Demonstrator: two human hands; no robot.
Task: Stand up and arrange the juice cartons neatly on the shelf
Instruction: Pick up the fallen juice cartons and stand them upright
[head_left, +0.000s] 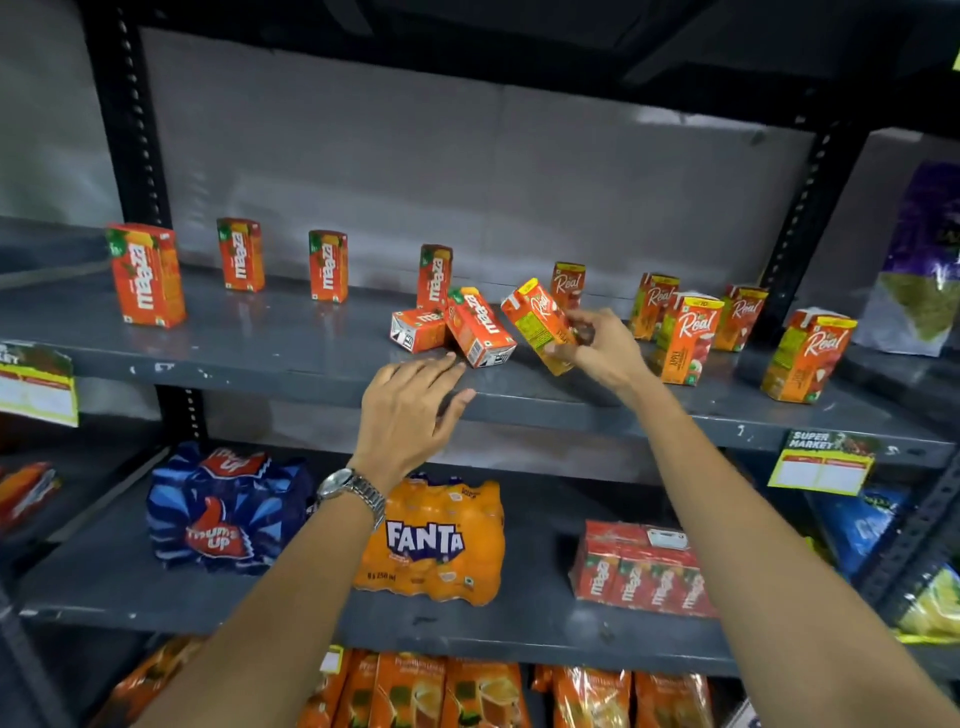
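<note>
My right hand (602, 351) grips a tilted orange Real carton (537, 322) above the grey shelf (260, 345). My left hand (410, 410) hovers open at the shelf's front edge, fingertips just short of two fallen Maaza cartons: one tilted (480, 327), one flat (418, 330). Several Maaza cartons stand upright along the shelf, among them the leftmost (146, 275) and one behind the fallen pair (434, 275). Several Real cartons stand upright on the right, such as the apple one (685, 338) and the outermost (805, 358).
A purple-and-white bag (919, 270) stands at the shelf's far right. Below sit a Thums Up pack (228, 512), a Fanta pack (434, 543) and a Maaza multipack (641, 569). Price tags (821, 462) hang from the shelf edge. Black uprights (136, 130) frame the bay.
</note>
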